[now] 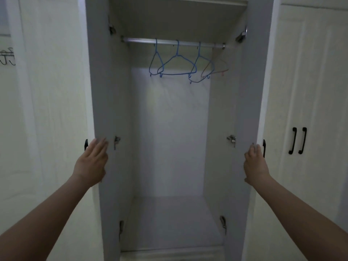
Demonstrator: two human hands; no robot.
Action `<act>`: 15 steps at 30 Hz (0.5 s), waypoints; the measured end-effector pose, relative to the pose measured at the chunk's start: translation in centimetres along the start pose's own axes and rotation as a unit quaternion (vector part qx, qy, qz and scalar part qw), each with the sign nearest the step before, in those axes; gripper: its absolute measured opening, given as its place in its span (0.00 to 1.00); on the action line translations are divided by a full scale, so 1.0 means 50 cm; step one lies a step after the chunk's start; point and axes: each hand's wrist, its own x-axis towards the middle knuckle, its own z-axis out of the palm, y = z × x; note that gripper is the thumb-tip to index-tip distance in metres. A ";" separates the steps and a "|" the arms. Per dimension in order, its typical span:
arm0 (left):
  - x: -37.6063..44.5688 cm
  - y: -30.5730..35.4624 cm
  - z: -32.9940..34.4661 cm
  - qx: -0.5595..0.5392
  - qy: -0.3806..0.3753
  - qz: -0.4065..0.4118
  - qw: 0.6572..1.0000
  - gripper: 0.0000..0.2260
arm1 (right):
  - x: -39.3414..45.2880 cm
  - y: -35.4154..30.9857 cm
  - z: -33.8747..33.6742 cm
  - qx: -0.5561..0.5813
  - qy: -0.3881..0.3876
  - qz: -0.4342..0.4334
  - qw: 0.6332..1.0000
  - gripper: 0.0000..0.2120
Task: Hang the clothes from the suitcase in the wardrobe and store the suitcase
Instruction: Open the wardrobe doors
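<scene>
I judge the step in hand to be swinging both wardrobe doors fully wide, so the way to do it well is to push evenly on each panel until both clear the opening and leave room to reach the rail (172, 42). My left hand (91, 162) lies flat with straight fingers against the inner face of the left door (105, 91), gripping nothing. My right hand (255, 164) touches the edge of the right door (248, 91), fingers slightly bent over it and just beside the black handle (264, 148); I cannot tell whether it truly clasps the edge. Empty hangers (177, 65), blue and one pinkish, hang from the rail. No suitcase or clothes are in view.
</scene>
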 end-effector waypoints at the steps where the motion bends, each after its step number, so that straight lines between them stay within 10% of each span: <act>1: -0.006 0.002 -0.007 0.006 -0.018 -0.021 1.000 0.21 | -0.004 0.008 0.007 0.013 -0.006 0.003 1.000 0.33; 11: 0.008 0.022 -0.050 -0.045 -0.151 -0.170 0.973 0.29 | -0.026 0.042 0.018 0.119 -0.105 0.058 0.986 0.40; 15: 0.018 0.032 -0.075 -0.139 -0.090 -0.177 0.970 0.34 | -0.015 0.029 -0.019 0.162 -0.053 0.052 0.984 0.41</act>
